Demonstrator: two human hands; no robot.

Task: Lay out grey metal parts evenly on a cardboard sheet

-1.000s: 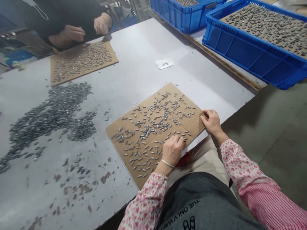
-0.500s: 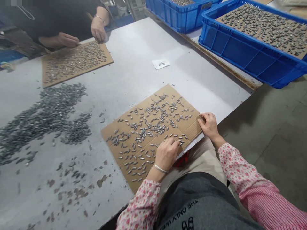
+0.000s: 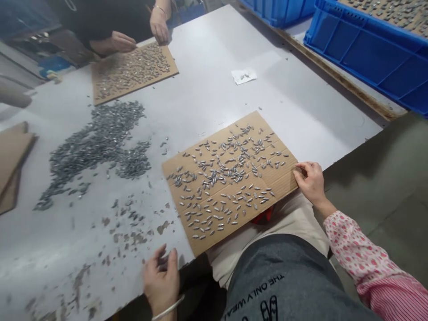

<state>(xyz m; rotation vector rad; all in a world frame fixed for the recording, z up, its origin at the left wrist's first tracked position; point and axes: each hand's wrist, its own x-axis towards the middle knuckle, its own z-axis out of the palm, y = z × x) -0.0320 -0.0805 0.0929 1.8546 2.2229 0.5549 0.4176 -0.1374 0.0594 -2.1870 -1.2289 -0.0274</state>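
Observation:
A flat cardboard sheet (image 3: 214,243) lies at the table's front edge, slightly overhanging it. Small grey metal pieces, pointed at both ends like fishing sinkers (image 3: 230,171), are scattered over it, denser in the middle and spaced out at the front. My right hand (image 3: 310,182) grips the sheet's right corner, thumb and fingers curled at the edge. Off the sheet, just beyond its front left corner, my left hand (image 3: 162,278) hovers by the table edge, fingers bent and apart from the thumb, holding nothing.
A large heap of grey pieces (image 3: 96,142) covers the table's left side. Across the table, a co-worker's hands (image 3: 159,27) are at another loaded cardboard sheet (image 3: 133,71). Blue crates (image 3: 361,49) stand at the right; cardboard pieces (image 3: 13,160) lie far left.
My left hand has left the pieces at the sheet's front and moved left, off the sheet. My right hand stays at the corner. The view has swung left.

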